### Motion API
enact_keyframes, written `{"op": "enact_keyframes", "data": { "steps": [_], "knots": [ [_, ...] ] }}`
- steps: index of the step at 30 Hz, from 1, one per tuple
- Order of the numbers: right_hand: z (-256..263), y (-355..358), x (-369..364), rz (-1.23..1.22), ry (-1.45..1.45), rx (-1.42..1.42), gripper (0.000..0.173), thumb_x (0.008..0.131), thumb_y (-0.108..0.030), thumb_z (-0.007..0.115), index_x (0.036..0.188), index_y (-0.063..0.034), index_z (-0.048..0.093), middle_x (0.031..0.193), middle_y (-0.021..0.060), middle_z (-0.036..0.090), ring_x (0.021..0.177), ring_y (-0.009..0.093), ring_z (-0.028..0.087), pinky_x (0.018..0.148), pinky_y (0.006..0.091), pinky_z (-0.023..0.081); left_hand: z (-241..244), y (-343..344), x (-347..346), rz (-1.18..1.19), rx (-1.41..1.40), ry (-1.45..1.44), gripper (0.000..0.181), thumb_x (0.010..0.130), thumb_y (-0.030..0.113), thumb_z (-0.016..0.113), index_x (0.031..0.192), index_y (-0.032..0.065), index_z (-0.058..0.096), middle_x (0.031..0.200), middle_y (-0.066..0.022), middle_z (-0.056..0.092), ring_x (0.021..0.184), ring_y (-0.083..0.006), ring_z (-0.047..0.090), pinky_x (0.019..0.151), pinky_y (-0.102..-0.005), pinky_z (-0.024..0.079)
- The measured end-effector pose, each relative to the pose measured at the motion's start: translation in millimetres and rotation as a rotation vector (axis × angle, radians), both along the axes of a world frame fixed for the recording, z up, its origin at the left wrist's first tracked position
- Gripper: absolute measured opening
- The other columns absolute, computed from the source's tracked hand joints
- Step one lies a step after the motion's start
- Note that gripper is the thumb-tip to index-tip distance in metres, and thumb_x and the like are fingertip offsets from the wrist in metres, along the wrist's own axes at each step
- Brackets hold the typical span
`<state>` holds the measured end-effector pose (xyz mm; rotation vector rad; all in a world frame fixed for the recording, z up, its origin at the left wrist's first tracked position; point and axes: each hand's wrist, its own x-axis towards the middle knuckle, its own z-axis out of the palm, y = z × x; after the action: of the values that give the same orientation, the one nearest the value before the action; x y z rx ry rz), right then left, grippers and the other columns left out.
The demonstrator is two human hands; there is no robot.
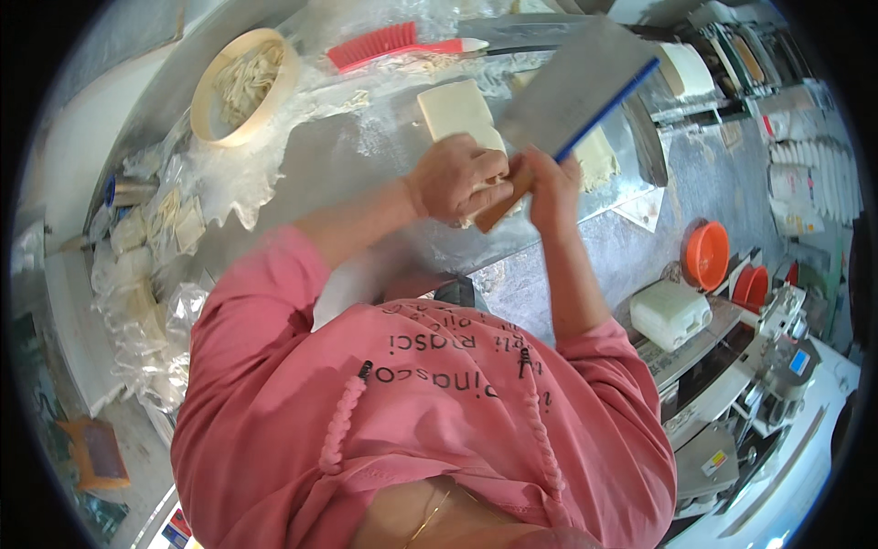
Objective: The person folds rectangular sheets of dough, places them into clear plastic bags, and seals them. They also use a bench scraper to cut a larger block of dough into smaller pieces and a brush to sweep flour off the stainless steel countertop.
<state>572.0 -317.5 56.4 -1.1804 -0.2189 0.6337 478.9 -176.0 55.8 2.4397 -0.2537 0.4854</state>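
Note:
My right hand (pixel 554 191) grips a broad cleaver (pixel 579 86) near where its wooden handle (pixel 505 199) meets the blade. The wide flat blade slants up and away to the right, with a blue strip along one edge. Curled against the handle's side is my left hand (pixel 461 180); whether it grips anything cannot be seen. Just beyond the left hand lies a pale dough slab (pixel 456 110) on the floured metal worktop (pixel 329 154). Another piece of dough (pixel 597 159) shows at the right, partly behind the blade.
At the back left, a round wooden-rimmed container (pixel 199 117) holds dough strips. A red bristle brush (pixel 374 48) lies at the back. Plastic-covered dough pieces (pixel 147 267) line the left side. Right of the worktop are an orange basin (pixel 708 255) and a white plastic jerrycan (pixel 669 314).

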Motion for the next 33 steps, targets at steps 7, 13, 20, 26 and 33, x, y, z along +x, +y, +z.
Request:
{"op": "enact_keyframes", "data": {
  "steps": [7,13,20,26,33],
  "knots": [
    [-36.0,-120.7,-15.9,-0.06,0.069,-0.783,0.014,0.08,-0.013,0.054,0.08,0.0008,0.051,0.052,0.0047,0.048,0.039,0.013,0.046,0.037,0.0277,0.037,-84.2,53.3,112.5,-0.131,0.417,0.425,0.036,0.09,0.037,0.044,0.083,0.0073,0.062,0.083,-0.0094,0.06,0.088,-0.0301,0.055,0.079,-0.0436,0.043],
    [-47.3,-114.5,-48.7,0.077,0.051,-0.931,0.022,0.081,-0.016,0.054,0.095,0.0011,0.056,0.056,0.0057,0.051,0.042,0.012,0.048,0.039,0.0279,0.041,-104.6,76.5,82.5,0.02,0.408,0.457,0.04,0.091,0.039,0.042,0.081,0.0072,0.064,0.083,-0.0101,0.061,0.087,-0.0305,0.056,0.079,-0.0435,0.044],
    [-56.6,-42.5,-59.0,0.458,-0.186,-0.953,0.027,0.081,-0.017,0.052,0.102,-0.0004,0.057,0.057,0.0066,0.053,0.043,0.015,0.051,0.042,0.0301,0.044,-114.8,98.2,-99.1,0.793,0.218,0.466,0.037,0.092,0.037,0.041,0.084,0.0088,0.064,0.087,-0.0103,0.06,0.089,-0.031,0.056,0.077,-0.0434,0.046],
    [-63.5,28.8,-84.9,0.892,-0.503,-0.915,0.038,0.081,-0.019,0.048,0.116,-0.0051,0.056,0.072,0.0204,0.063,0.055,0.029,0.062,0.056,0.0397,0.049,-108.4,90.3,-227.3,1.215,0.111,0.61,0.041,0.093,0.04,0.039,0.087,0.0076,0.063,0.089,-0.0115,0.06,0.091,-0.0323,0.056,0.079,-0.0439,0.046],
    [-39.3,53.8,-38.7,1.112,-0.927,-0.699,0.035,0.083,-0.023,0.059,0.114,-0.0076,0.059,0.076,0.0191,0.061,0.066,0.032,0.062,0.057,0.0373,0.047,-95.5,104.5,-265.7,1.064,-0.228,0.686,0.037,0.091,0.035,0.042,0.098,0.0059,0.063,0.097,-0.0127,0.063,0.095,-0.0353,0.056,0.082,-0.0437,0.044]
  ]
}}
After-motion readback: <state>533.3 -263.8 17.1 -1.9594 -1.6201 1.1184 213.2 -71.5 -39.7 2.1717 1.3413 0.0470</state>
